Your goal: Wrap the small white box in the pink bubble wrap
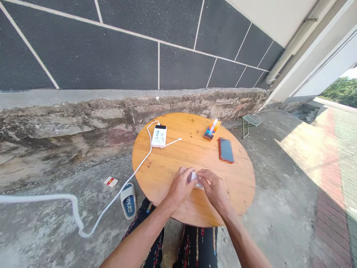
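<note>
Near the front of the round wooden table (pixel 164 167), my left hand (pixel 180 184) and my right hand (pixel 214 186) meet at a small white object (pixel 194 178). The fingers of both hands are closed around it, and they cover much of its shape, so I cannot make out its kind. My left fingers hold it from the left side. From the right, my right thumb and forefinger pinch at its upper edge.
A white power bank (pixel 159 136) with a cable (pixel 143 162) lies at the table's back left. An orange box (pixel 212 130) and a phone (pixel 226 150) lie on the right. A slipper (pixel 128 201), a card pack (pixel 111 181) and a folding stool (pixel 250 121) are on the ground.
</note>
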`<state>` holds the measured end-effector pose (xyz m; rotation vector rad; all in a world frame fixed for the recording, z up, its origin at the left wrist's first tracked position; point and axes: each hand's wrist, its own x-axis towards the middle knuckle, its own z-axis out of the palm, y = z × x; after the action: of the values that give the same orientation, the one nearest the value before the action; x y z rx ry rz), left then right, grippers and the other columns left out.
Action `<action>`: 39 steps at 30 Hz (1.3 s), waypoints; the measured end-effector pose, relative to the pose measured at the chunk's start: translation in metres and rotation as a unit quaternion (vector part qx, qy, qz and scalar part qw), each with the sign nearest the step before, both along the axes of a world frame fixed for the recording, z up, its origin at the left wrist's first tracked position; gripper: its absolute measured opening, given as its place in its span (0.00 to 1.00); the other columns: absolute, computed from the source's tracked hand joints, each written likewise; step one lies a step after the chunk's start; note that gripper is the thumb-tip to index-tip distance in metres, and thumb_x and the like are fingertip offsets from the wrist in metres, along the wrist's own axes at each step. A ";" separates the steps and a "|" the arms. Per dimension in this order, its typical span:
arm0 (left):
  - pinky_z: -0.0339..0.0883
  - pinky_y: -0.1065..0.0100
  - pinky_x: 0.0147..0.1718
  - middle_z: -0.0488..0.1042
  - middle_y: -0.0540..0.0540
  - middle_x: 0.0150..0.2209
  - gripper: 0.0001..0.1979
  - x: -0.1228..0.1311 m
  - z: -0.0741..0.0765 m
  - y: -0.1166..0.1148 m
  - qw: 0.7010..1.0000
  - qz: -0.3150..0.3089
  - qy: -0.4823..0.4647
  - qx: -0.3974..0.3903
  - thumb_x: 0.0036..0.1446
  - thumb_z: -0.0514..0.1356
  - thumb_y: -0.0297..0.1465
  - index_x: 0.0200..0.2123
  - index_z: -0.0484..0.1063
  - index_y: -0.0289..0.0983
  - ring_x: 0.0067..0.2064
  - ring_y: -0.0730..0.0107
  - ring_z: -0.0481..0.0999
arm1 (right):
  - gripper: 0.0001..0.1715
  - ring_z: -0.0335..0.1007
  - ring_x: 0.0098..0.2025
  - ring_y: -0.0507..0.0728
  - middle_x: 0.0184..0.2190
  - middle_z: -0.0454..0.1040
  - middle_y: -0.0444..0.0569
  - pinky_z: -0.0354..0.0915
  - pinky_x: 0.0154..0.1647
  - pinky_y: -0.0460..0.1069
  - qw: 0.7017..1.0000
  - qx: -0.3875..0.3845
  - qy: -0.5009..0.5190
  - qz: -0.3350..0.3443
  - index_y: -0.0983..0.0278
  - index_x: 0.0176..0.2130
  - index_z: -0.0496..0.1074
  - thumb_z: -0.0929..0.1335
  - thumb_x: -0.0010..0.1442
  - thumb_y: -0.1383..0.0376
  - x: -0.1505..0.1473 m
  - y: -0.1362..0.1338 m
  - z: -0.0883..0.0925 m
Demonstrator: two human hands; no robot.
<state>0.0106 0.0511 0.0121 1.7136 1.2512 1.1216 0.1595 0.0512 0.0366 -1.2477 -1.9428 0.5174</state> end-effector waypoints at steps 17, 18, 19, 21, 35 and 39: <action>0.66 0.68 0.39 0.67 0.45 0.42 0.28 -0.016 -0.005 0.004 0.996 -0.081 -0.031 -0.022 0.46 0.53 0.20 0.54 0.65 0.37 0.37 0.71 0.67 | 0.24 0.56 0.60 0.64 0.56 0.64 0.55 0.53 0.58 0.64 0.949 0.120 -0.291 0.032 0.60 0.54 0.66 0.60 0.60 0.72 0.013 -0.028 0.007; 0.65 0.68 0.39 0.67 0.45 0.43 0.28 -0.016 -0.005 0.004 0.996 -0.082 -0.030 -0.021 0.47 0.53 0.20 0.54 0.65 0.37 0.37 0.71 0.67 | 0.23 0.57 0.59 0.63 0.57 0.63 0.54 0.53 0.58 0.64 0.956 0.123 -0.265 0.023 0.59 0.55 0.66 0.60 0.61 0.71 0.015 -0.032 0.007; 0.66 0.68 0.39 0.67 0.45 0.43 0.28 -0.016 -0.004 0.004 0.996 -0.083 -0.027 -0.022 0.47 0.53 0.20 0.54 0.65 0.37 0.37 0.71 0.67 | 0.23 0.58 0.59 0.63 0.58 0.63 0.53 0.54 0.58 0.63 0.966 0.126 -0.227 0.003 0.57 0.54 0.66 0.60 0.61 0.70 0.019 -0.035 0.006; 0.66 0.67 0.40 0.67 0.45 0.44 0.29 -0.017 -0.002 0.001 0.996 -0.084 -0.016 -0.025 0.47 0.54 0.21 0.55 0.64 0.37 0.37 0.71 0.67 | 0.21 0.58 0.59 0.61 0.58 0.62 0.52 0.56 0.58 0.61 0.983 0.118 -0.131 -0.055 0.57 0.54 0.66 0.60 0.62 0.67 0.028 -0.041 0.002; 0.67 0.68 0.37 0.70 0.46 0.42 0.34 -0.023 0.010 0.010 0.989 -0.132 0.046 -0.041 0.48 0.57 0.24 0.60 0.57 0.40 0.33 0.73 0.68 | 0.38 0.63 0.57 0.62 0.56 0.65 0.55 0.60 0.57 0.62 0.997 -0.057 0.030 -0.040 0.59 0.63 0.52 0.67 0.56 0.61 0.030 -0.014 -0.046; 0.64 0.72 0.30 0.67 0.52 0.29 0.32 -0.019 0.010 0.022 0.989 -0.129 0.028 -0.064 0.50 0.57 0.26 0.60 0.58 0.40 0.28 0.75 0.66 | 0.34 0.66 0.54 0.61 0.53 0.68 0.55 0.61 0.56 0.61 0.997 -0.035 0.032 -0.068 0.60 0.61 0.56 0.66 0.57 0.60 0.029 -0.005 -0.047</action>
<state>-0.0080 0.0729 0.0224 1.7595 1.0732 0.8293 0.1887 0.0458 -0.0106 -1.3813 -1.7857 0.5525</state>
